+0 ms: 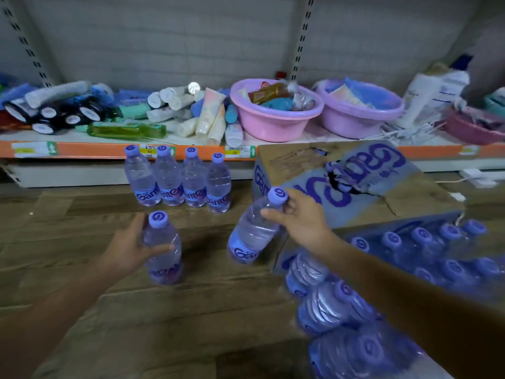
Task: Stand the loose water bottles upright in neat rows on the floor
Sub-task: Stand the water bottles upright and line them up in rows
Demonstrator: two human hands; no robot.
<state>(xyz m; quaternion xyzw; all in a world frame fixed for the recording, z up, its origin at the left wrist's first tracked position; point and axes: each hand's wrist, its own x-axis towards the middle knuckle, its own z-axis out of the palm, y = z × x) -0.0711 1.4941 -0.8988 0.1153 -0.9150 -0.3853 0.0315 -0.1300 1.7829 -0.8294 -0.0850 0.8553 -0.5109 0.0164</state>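
Left hand (128, 248): lower left of centre; fingers curled round the body of an upright bottle (163, 248), thumb across its front, base on or just above the floor, cannot tell which.
Right hand (296, 217): centre right; fingers pinch the neck of a second bottle (252, 228) just under its purple cap. Bottle tilted, cap to the upper right, base toward the lower left, clear of the floor.
Standing row (177, 181): four bottles upright, side by side and touching, centre of the frame just in front of the shelf edge. Purple caps, purple-lettered labels.
Floor (82, 214): wood-plank pattern, brown.
Loose stock (341, 310): lower right, more bottles of the same kind, some lying on their sides, a block behind them standing with caps up; blurred, count unclear.
Carton (341, 176): torn cardboard box with purple lettering, right of centre, behind the right hand, hole ripped in its top face.
Shelf (109, 150): across the upper half, orange price strip on its front edge. Carries tubes (210, 116) in a heap at centre, dark round-ended packs at upper left, a green bottle (127, 131) lying flat.
Basins (276, 116): two pink plastic basins upper right of centre, side by side, both holding mixed packets.
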